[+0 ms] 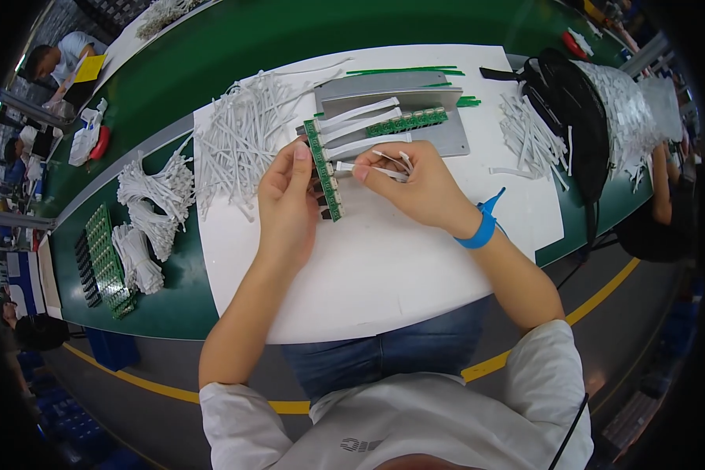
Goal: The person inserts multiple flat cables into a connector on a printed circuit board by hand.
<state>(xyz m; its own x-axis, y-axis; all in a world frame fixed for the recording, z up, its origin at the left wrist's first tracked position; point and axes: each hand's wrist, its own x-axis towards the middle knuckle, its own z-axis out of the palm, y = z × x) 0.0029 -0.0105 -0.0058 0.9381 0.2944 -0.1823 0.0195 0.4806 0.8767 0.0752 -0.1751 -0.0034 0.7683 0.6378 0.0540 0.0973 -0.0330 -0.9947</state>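
My left hand (287, 188) grips a narrow green circuit board strip (326, 184), thumb on its upper side, over the white sheet. Several white flat cables (360, 118) run from the strip's right edge toward a grey metal bracket (345, 102). At the strip's middle, my right hand (423, 184) pinches a white cable (345, 167), its connector end against the board. More loose cable ends (399, 162) stick out between the right fingers. Whether that connector is seated cannot be made out. Another green board strip (407, 121) lies against the bracket.
A large heap of white cables (247, 129) lies left, a smaller pile (529, 133) right. Bundled cables (158, 192) and green board panels (106, 258) sit on the green table further left. A black bag (572, 117) lies at the right. A blue wrist strap (482, 227) circles my right wrist.
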